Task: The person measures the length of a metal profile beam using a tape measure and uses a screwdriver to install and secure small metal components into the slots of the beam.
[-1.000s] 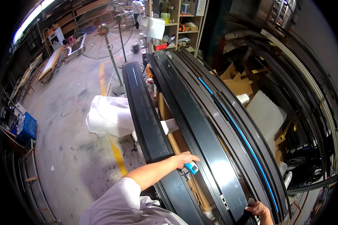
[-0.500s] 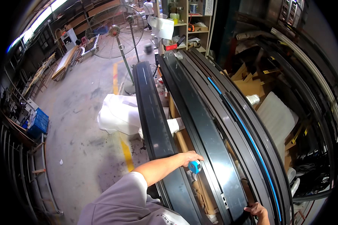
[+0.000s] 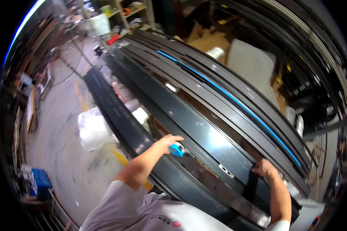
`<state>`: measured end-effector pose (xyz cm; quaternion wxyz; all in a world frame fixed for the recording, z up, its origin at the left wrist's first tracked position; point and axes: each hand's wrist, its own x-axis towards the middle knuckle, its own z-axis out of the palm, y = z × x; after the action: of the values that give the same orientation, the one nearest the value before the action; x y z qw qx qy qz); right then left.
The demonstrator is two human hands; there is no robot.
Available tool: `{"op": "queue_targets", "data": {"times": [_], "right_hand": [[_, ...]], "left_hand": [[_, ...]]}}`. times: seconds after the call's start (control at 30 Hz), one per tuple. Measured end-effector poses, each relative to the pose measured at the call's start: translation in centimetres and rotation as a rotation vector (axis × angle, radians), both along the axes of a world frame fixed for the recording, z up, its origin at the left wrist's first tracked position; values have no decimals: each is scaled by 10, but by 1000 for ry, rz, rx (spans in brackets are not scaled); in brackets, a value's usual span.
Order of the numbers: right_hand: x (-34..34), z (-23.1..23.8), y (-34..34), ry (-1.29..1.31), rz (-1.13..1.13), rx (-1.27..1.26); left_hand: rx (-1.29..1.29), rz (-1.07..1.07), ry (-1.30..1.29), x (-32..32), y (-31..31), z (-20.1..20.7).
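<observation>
Tape measure (image 3: pixel 176 149), lower centre: clasped in left hand (image 3: pixel 166 143), one finger extended toward panel (image 3: pixel 200 125), seemingly so both are kept close | panel's far edge, lower right: touched by curled right hand (image 3: pixel 265 168), perhaps for steadying; whether pinched cannot be told | shelf (image 3: pixel 135 12), upper left: orange item (image 3: pixel 126 11) held | crate (image 3: pixel 41 183), lower left: contents indistinct

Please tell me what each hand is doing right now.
Left hand: closed, holding a blue tape measure.
Right hand: fingers curled at the edge of the dark panel; whether it grips cannot be told.
</observation>
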<state>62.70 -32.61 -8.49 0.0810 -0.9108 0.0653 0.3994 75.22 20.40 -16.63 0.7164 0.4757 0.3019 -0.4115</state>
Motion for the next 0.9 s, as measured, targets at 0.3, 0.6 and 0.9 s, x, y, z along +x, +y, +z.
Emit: {"op": "queue_targets", "data": {"times": [0.3, 0.6, 0.9], "right_hand": [[-45, 155, 113, -497, -247, -97], [-207, 149, 195, -327, -722, 106], [-338, 116, 316, -323, -1136, 157]], "left_hand": [[23, -48, 9, -5, 4, 16], [-56, -264, -620, 6, -70, 102], [428, -416, -1992, 52, -138, 3]]}}
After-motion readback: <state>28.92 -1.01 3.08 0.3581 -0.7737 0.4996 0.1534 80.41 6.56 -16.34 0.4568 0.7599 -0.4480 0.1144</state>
